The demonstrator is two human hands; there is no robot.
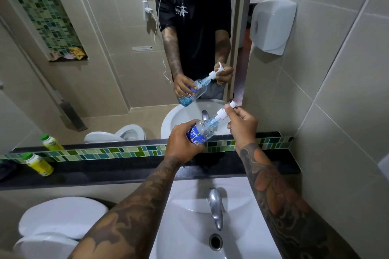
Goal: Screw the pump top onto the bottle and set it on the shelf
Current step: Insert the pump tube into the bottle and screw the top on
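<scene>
You are holding the bottle in your left hand, fingers wrapped around its lower body and label, so the neck is tilting up and to the right towards your other hand. That tilt is making sense: it is presenting the opening squarely to the pump top, and the firm wrap is keeping the bottle from spinning while the cap is being turned. Your right hand is pinching the pump top near its nozzle, thumb and fingertips closed on the white head, with the collar sitting at the bottle's neck and the dip tube already down inside the blue liquid. Whether the threads are caught yet is hard to tell; the collar looks to be sitting at the neck but may not be fully seated (the mirror's view of it is no clearer).

You are working above the sink, in front of the mirror, which is a sensible spot since any drip is falling into the basin. The dark shelf is running just below the bottle, with a bare stretch directly under your hands, so the set-down is needing only a short lowering once the cap is tight. A yellow bottle with a green cap is lying at the far left of the shelf, well apart from where you are working.
</scene>
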